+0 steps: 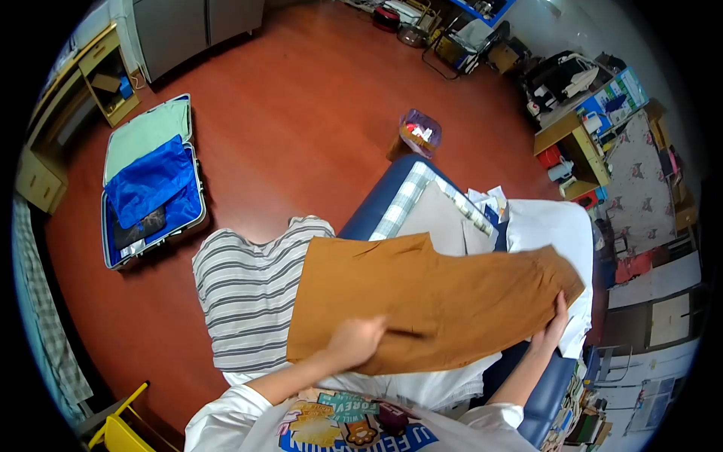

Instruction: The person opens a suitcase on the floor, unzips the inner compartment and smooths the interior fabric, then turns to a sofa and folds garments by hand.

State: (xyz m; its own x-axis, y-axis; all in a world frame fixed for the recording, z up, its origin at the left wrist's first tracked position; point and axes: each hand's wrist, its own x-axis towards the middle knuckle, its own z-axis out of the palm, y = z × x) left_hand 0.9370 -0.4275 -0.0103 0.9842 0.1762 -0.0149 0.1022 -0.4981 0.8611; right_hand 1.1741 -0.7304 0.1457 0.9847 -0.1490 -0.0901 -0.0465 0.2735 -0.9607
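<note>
A brown garment (376, 294), which looks like trousers, lies spread in front of me. My right hand (553, 324) grips its gathered far-right end, with the thumb on top. Over its lower middle is my left hand (358, 343), closed and blurred by motion. A thin dark streak runs rightward from that fist; whether it is a held thing or a crease I cannot make out. Under the garment's left side lies a grey-and-white striped cloth piece (245, 294). White fabric (444, 383) shows below its lower edge.
A blue couch-like seat (376, 197) carries checked cloth and a white pillow (550, 226). On the red floor (301, 98) lies an open suitcase (202, 207) with blue fabric inside. A small bin (422, 132) stands ahead. A yellow chair (120, 433) is at lower left.
</note>
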